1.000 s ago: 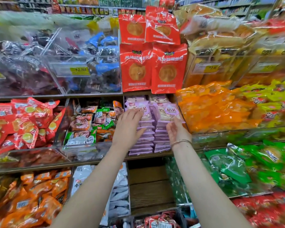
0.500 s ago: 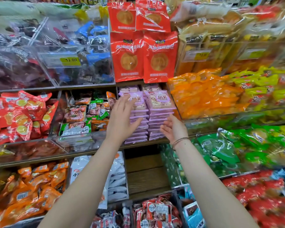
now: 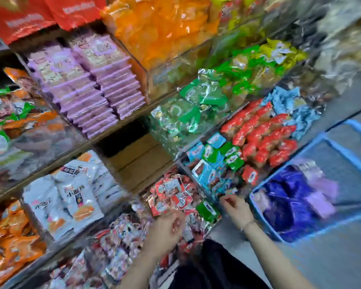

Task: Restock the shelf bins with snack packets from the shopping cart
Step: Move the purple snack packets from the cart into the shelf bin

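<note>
Now we are between loads: our left hand (image 3: 167, 228) and right hand (image 3: 237, 209) hang empty, fingers loosely curled; next we must reach into the cart (image 3: 321, 142) for purple packets (image 3: 319, 197).

This is a shop, a grocery aisle stocked with packaged snacks. Tiered shelving carries clear plastic bins (image 3: 152, 84) set side by side, each heaped with one kind of small wrapped packet: neat stacks of flat lilac packets (image 3: 96, 84), crinkly orange bags (image 3: 163, 28), shiny green packets (image 3: 188, 109), red sausage-shaped packets (image 3: 263, 132) and white pouches printed with dark characters (image 3: 71, 192). Large red foil bags (image 3: 29, 15) hang above. A blue mesh shopping cart (image 3: 329, 140) holding purple packets stands on the grey floor (image 3: 331, 263) beside the shelves.
</note>
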